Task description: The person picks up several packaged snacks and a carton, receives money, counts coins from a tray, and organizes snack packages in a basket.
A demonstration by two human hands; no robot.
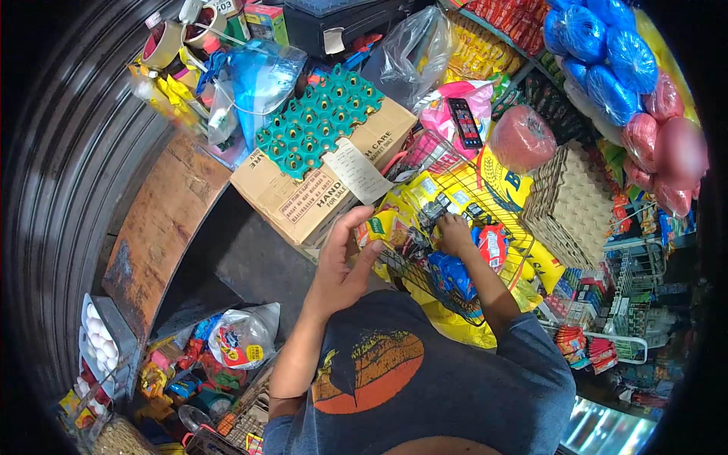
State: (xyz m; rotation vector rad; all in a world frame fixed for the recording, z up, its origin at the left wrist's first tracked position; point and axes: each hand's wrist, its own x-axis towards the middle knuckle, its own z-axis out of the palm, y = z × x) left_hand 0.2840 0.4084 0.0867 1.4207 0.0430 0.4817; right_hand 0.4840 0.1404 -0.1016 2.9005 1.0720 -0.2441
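Before me stands a wire basket (489,193) filled with packaged goods. My left hand (344,267) is at its near left side, thumb and fingers around the edge of a yellow snack or seasoning packet (378,226). Inside the basket, my right hand (455,234) reaches among yellow and dark packets; its fingertips are partly hidden, so its hold is unclear. Below that hand lies a blue packet (452,276), and a red and blue packet (492,245) is beside the wrist. A handwritten paper list (357,170) rests on a cardboard box (284,199), next to a green plastic egg tray (321,122).
A smartphone (465,122) lies on a pink and white bag beyond the basket. Stacked cardboard egg trays (569,199) stand at right. Blue plastic-wrapped rolls (606,62) hang at upper right. White eggs (101,341) sit in a tray at lower left, near bagged goods (242,338).
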